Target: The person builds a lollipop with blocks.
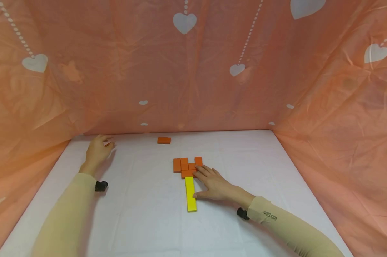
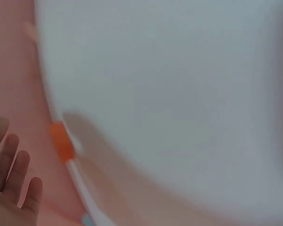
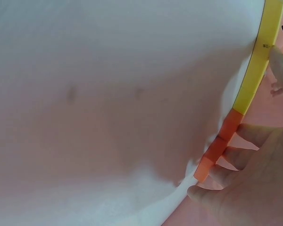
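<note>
My right hand [image 1: 216,185] lies spread over the right side of a flat layout of blocks. Its fingertips touch the orange blocks [image 1: 184,166], and its thumb rests at the edge of the yellow blocks [image 1: 190,198], which run in a column toward me. The right wrist view shows the hand [image 3: 250,174] with fingers apart along the orange blocks [image 3: 216,148] and the thumb beside the yellow strip [image 3: 257,66]. My left hand [image 1: 99,151] hovers near the table's far left with loosely bent fingers and nothing in them; its fingers [image 2: 20,172] also show in the left wrist view.
A single orange block [image 1: 164,140] lies near the table's back edge, between the left hand and the layout. White cloth [image 1: 142,214] covers the table. Pink curtains [image 1: 193,78] with white hearts stand around the back and sides.
</note>
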